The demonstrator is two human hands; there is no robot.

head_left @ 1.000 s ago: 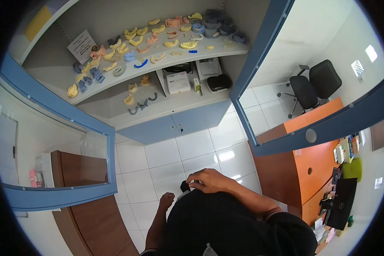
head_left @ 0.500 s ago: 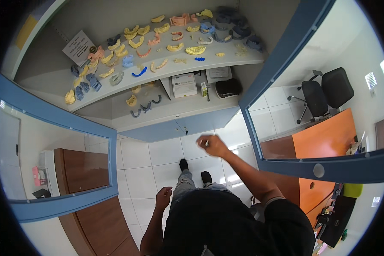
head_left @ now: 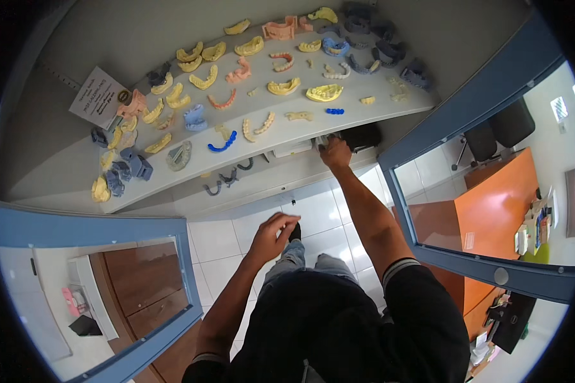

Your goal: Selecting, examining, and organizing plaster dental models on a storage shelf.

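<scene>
Dental models (head_left: 324, 93) crowd the upper shelf (head_left: 359, 116). Beneath it, the right hand (head_left: 336, 153) is beside a black case (head_left: 365, 136), grip too hidden to tell; before it, the left hand (head_left: 276, 236) is half-curled, seemingly empty.

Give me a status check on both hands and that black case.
Left hand: above the floor, nothing visible in it. Right hand: beside the black case, grip unclear. Upper shelf: overhanging, hiding part of the case.

The case (head_left: 364, 135) is black, the shelf (head_left: 383, 112) grey
</scene>
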